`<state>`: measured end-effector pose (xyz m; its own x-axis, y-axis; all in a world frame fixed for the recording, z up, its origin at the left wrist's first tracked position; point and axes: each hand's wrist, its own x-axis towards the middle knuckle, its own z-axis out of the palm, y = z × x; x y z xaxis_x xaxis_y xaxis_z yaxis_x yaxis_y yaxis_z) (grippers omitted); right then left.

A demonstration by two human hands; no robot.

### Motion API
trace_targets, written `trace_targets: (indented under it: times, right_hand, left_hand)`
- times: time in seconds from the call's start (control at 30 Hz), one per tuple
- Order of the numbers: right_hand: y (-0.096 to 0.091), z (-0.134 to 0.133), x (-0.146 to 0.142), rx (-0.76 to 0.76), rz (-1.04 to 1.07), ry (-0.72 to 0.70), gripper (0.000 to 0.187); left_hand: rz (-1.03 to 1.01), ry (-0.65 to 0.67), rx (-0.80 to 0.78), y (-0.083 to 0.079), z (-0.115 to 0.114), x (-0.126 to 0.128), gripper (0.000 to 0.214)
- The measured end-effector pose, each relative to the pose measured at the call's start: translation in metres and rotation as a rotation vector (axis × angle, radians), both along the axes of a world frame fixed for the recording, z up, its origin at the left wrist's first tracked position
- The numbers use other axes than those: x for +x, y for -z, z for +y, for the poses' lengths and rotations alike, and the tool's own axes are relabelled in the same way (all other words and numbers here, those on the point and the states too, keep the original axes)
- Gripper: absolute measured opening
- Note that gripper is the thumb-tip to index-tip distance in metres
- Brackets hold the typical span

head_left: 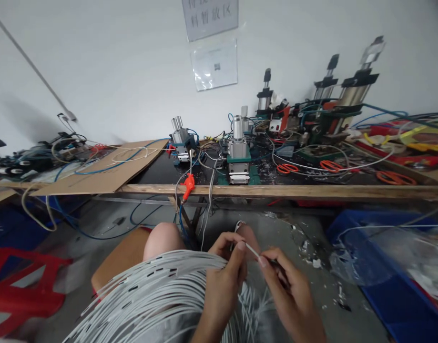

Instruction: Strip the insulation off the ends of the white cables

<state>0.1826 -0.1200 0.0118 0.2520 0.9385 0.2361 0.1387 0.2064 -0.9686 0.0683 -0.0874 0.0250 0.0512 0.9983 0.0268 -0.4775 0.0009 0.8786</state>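
A short stretch of white cable runs between my two hands, above my lap. My left hand pinches it between thumb and forefinger. On the other side, my right hand closes its thumb and fingers around the cable's right part; its tip is hidden by the fingers. A large bundle of white cables with small black marks lies across my lap, passing under and beside my left hand. More thin strands hang below, between the hands.
Ahead stands a wooden-edged bench bearing small pneumatic presses, orange-handled scissors and a cardboard sheet. A red air gun hangs at its edge. A blue bin is at right, a red stool at left.
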Motion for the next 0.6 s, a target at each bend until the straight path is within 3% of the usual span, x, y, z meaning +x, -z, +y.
trace_targets:
  times: [0.2, 0.43, 0.6]
  right_hand:
    - [0.008, 0.003, 0.008, 0.064, -0.087, -0.172, 0.036]
    - [0.0, 0.013, 0.01, 0.171, -0.11, -0.187, 0.028]
    - [-0.001, 0.024, 0.003, 0.218, -0.223, -0.118, 0.028]
  left_hand:
    - [0.082, -0.08, -0.015, 0.001, -0.001, 0.007, 0.038]
    - [0.148, -0.061, -0.023, -0.003, 0.006, 0.005, 0.043]
    - [0.18, -0.036, -0.033, 0.0, 0.019, -0.004, 0.042]
